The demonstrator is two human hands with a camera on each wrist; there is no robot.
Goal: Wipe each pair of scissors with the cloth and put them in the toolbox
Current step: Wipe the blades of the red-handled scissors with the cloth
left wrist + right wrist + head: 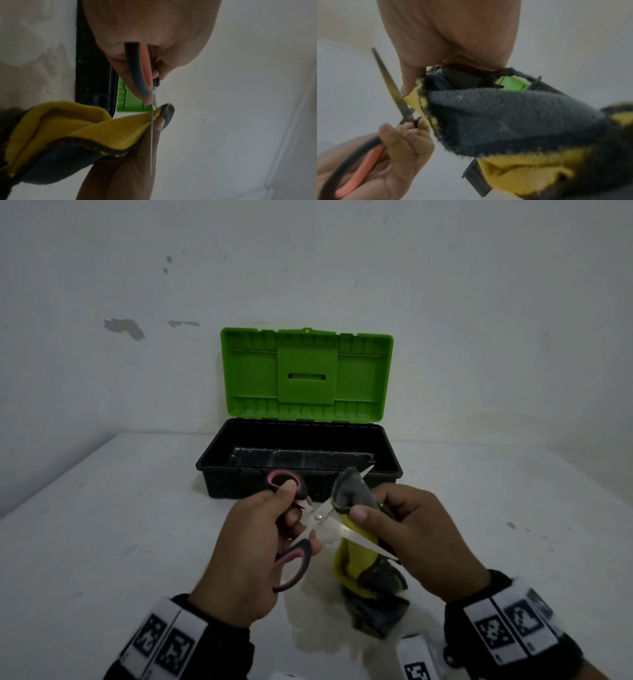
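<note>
Above the tabletop [102, 542], the left hand [239, 549] has its grip closed on the handles of the opened scissors [320, 517]. The right hand [414, 529] pinches the cloth [356, 563] around one blade. Just behind stands the toolbox [301, 474], lid up.

Shiny metal scissors [320, 517] blades are gleaming against fuzzy cloth [356, 556]; the plastic toolbox [301, 470] is looking matt, the counter [102, 542] smooth
</note>
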